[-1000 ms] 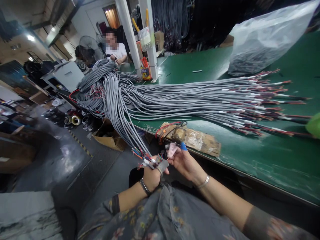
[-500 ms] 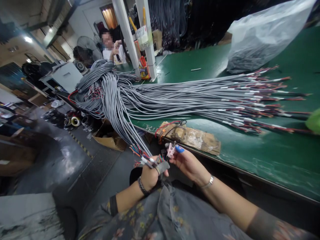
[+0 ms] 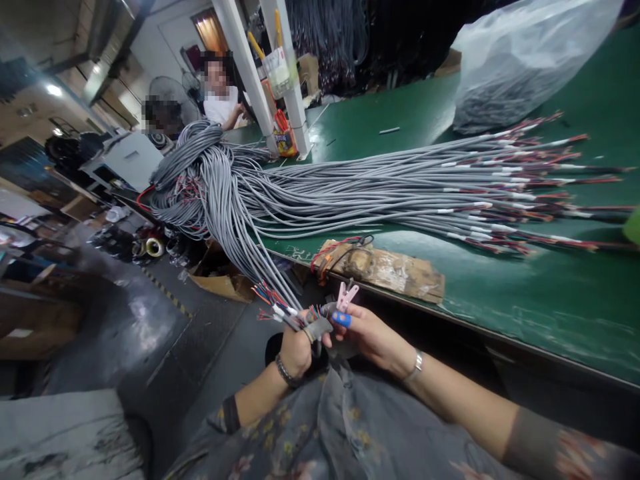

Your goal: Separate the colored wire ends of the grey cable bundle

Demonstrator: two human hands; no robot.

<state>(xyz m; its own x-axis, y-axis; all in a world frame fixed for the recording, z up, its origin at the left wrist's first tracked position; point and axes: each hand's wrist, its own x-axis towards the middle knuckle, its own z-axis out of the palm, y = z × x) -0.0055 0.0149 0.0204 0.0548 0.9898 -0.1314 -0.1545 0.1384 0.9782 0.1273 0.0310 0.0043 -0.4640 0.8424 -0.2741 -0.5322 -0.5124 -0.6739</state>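
Observation:
My left hand (image 3: 296,350), a grey wrap around its thumb, is closed around the ends of several grey cables (image 3: 273,270). Their stripped coloured wires (image 3: 274,303) fan out above the fist. Close against it, my right hand (image 3: 373,335) is closed, with blue tape on its thumb. A pink clothes peg (image 3: 346,295) sticks up from the right fingers, its lower part hidden by them. Wire tips (image 3: 315,312) show between the two hands; whether the right fingers also pinch them is hidden.
A big bundle of grey cables (image 3: 350,183) lies across the green table (image 3: 525,313). By the front edge rests a worn wooden board (image 3: 400,272). A plastic bag (image 3: 520,73) stands behind, and a white post (image 3: 295,113) rises mid-table. Across from me sits a person (image 3: 223,100).
My right hand has moved left and slightly down, up against my left hand. The peg now stands upright behind the right thumb. The view has shifted slightly, and the person opposite has lowered their hands.

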